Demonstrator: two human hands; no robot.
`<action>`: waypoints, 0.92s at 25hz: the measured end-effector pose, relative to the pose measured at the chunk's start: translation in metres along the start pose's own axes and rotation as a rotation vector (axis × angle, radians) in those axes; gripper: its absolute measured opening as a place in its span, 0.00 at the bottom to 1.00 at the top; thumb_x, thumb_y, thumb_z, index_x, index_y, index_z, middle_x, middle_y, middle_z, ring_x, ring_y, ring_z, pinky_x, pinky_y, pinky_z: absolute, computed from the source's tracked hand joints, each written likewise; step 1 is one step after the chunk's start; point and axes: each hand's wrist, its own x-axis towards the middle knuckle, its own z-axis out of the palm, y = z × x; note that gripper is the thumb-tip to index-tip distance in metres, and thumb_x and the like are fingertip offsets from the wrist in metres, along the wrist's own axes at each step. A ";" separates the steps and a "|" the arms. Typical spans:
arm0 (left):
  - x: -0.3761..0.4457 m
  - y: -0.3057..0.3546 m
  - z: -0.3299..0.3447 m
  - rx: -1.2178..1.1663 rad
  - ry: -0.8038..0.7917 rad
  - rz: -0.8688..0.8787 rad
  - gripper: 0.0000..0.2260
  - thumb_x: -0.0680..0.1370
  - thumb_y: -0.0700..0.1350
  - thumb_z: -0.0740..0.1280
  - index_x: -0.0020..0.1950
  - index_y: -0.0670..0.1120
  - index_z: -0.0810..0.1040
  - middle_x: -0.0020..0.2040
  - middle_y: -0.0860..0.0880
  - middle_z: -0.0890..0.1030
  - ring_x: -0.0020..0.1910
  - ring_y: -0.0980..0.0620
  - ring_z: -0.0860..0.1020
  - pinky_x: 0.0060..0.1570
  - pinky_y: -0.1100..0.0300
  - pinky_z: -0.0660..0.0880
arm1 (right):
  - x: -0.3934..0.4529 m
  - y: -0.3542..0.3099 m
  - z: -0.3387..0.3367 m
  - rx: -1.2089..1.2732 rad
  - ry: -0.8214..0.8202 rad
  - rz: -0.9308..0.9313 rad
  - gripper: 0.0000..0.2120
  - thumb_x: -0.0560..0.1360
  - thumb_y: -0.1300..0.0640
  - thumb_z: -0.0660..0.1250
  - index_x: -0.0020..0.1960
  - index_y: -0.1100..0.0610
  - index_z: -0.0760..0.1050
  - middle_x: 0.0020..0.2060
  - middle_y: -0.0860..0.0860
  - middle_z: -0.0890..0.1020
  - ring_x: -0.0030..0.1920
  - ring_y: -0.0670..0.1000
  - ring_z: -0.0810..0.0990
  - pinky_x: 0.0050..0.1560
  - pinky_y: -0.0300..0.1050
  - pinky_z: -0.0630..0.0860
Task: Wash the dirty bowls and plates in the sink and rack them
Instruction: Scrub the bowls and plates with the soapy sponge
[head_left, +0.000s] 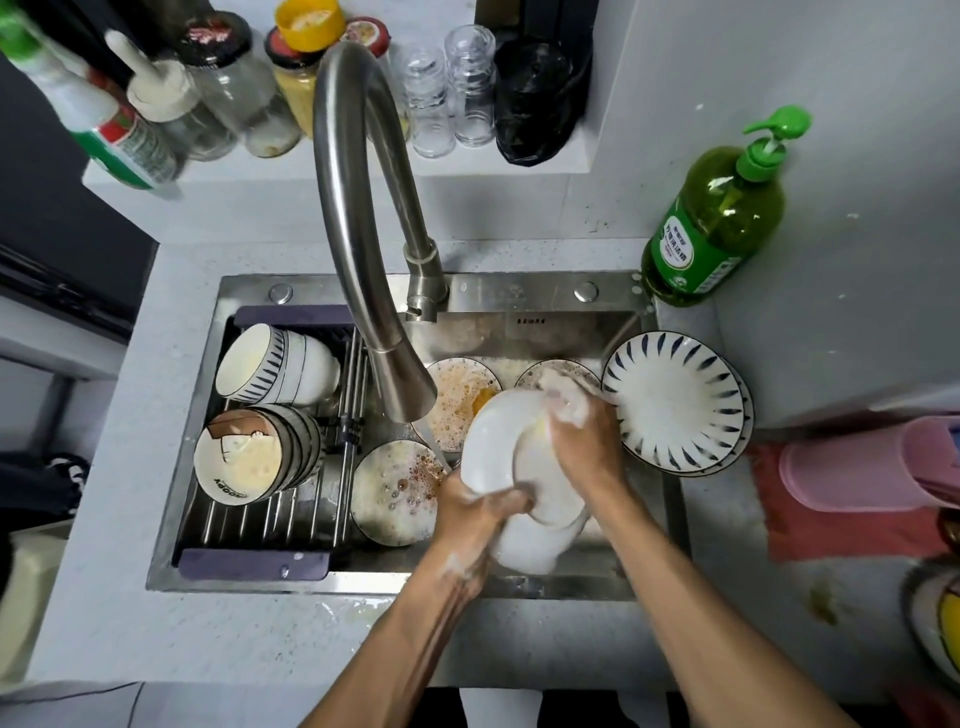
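Over the steel sink (540, 306), my left hand (475, 512) grips the lower edge of a white plate (498, 441), tilted on its side with more white dishes stacked behind it. My right hand (584, 441) holds a soapy whitish cloth (563, 392) against the plate's face. Foam covers both hands. Dirty, foamy plates (452, 400) and a foamy bowl (395, 493) lie in the basin under them. A rack (291, 512) on the sink's left side holds blue-striped bowls (278, 366) and a stack with a cartoon bowl (244, 457).
The curved faucet (363, 249) hangs over the basin, a thin stream running. Blue-patterned plates (675, 400) lean at the sink's right rim. A green soap bottle (717, 208) stands at the back right. Jars and glasses line the ledge behind. A pink glove (857, 462) lies on a red cloth.
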 end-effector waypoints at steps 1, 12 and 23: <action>-0.003 -0.001 -0.001 0.010 0.007 0.005 0.24 0.57 0.33 0.74 0.53 0.37 0.82 0.47 0.41 0.86 0.48 0.41 0.84 0.47 0.44 0.82 | -0.001 -0.004 0.000 -0.026 -0.034 -0.030 0.20 0.75 0.54 0.59 0.63 0.54 0.79 0.61 0.52 0.80 0.64 0.54 0.75 0.66 0.42 0.68; -0.016 -0.008 0.007 -0.356 -0.001 0.015 0.14 0.61 0.27 0.67 0.46 0.34 0.79 0.35 0.44 0.84 0.35 0.49 0.83 0.30 0.59 0.79 | -0.081 -0.002 -0.010 0.011 0.084 -0.264 0.21 0.72 0.59 0.61 0.64 0.58 0.77 0.64 0.53 0.77 0.69 0.53 0.71 0.71 0.42 0.66; 0.006 -0.016 -0.044 1.270 -0.228 0.908 0.26 0.63 0.32 0.73 0.59 0.49 0.84 0.58 0.55 0.83 0.50 0.62 0.81 0.51 0.66 0.79 | -0.014 -0.009 -0.030 0.783 -0.255 0.982 0.17 0.66 0.51 0.75 0.53 0.53 0.78 0.51 0.57 0.83 0.48 0.56 0.81 0.43 0.49 0.78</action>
